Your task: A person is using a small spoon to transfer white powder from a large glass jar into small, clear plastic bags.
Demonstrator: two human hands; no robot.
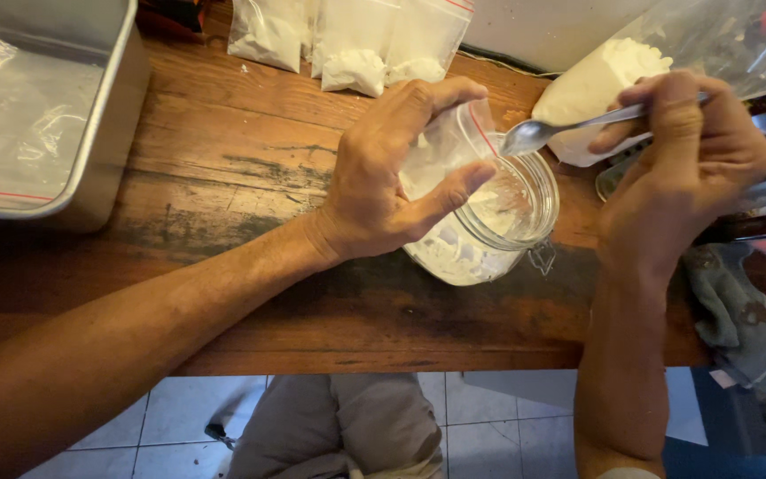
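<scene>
Hands — bag [454, 142], spoon [560, 129] — powder jar [498, 222]

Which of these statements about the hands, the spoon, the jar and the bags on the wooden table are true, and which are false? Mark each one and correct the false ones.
1. The right hand holds a metal spoon. True.
2. The spoon's bowl is heaped with white powder. False: it looks empty, poised at the jar's mouth.
3. The left hand holds a small clear bag over the glass jar. True.
4. The glass jar is empty. False: it holds white powder.
5. Filled bags of white powder lie at the far edge of the table. True.
6. The metal tray sits at the right. False: it is at the left.
</scene>
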